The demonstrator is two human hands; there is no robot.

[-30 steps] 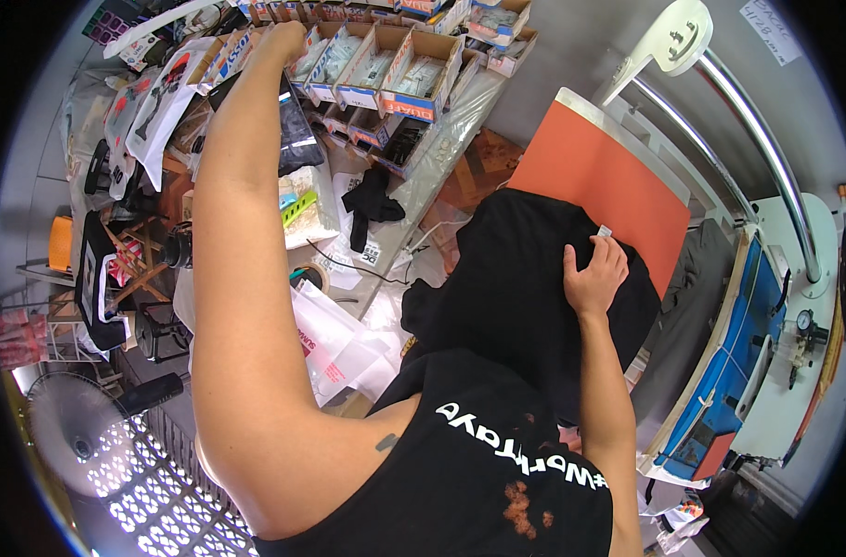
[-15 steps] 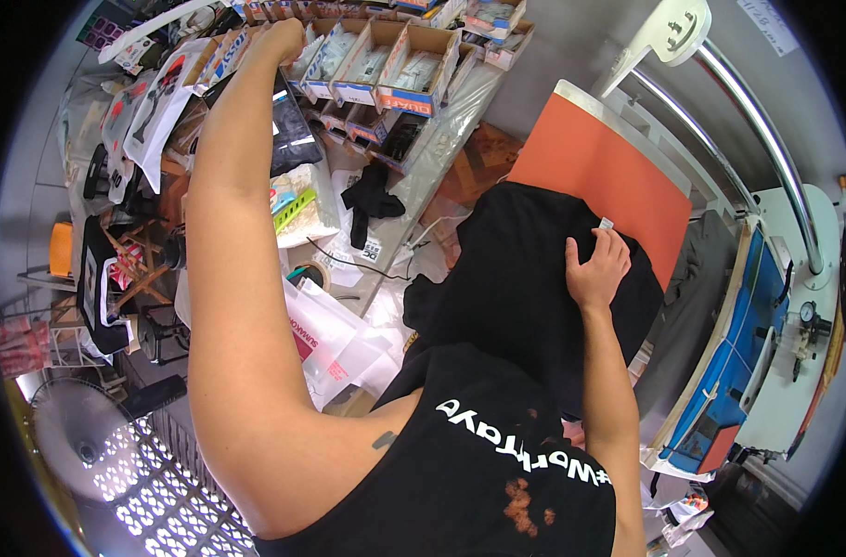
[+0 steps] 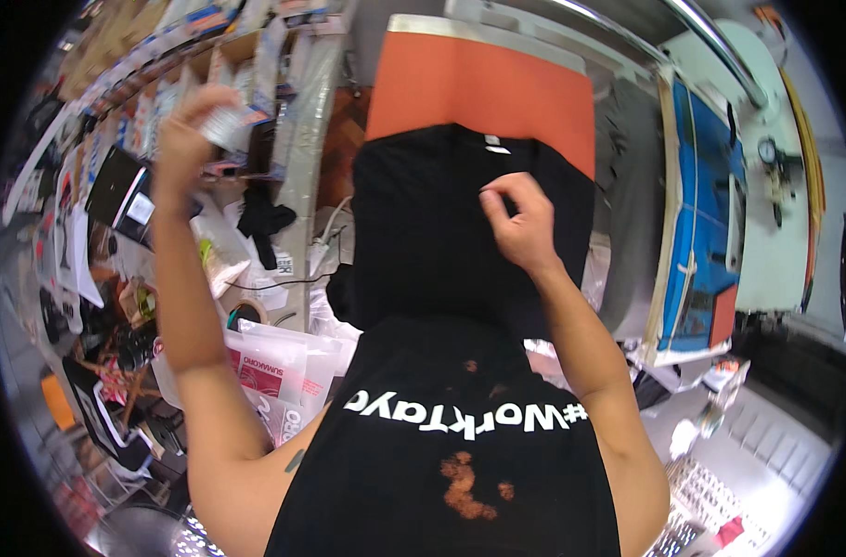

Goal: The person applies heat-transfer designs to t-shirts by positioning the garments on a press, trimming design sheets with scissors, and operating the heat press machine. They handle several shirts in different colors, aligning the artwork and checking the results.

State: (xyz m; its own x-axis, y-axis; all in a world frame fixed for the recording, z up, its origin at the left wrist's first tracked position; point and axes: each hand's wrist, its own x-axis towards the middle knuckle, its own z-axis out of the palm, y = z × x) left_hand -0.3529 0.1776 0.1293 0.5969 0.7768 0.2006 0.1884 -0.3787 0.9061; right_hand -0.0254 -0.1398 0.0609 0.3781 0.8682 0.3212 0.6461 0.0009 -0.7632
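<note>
A black T-shirt lies spread over an orange board, its collar toward the far end with a small pale label inside. Over the shirt's upper part hovers my right hand, fingers loosely curled, thumb apart from them, nothing visible between. My left hand, smeared by motion, is raised in front of the cardboard bins at the far left. Its fingers are closed on a small whitish, shiny packet, whose contents I cannot make out.
Left of the board, a plastic-covered table edge carries a black cloth, a tape roll and white-and-red plastic bags. At the right stand a blue framed screen and a pale machine with metal bars.
My left hand has come back from the bins with a small whitish packet. My right hand has lifted from near the collar. The view has turned, and the shirt now appears straighter.
</note>
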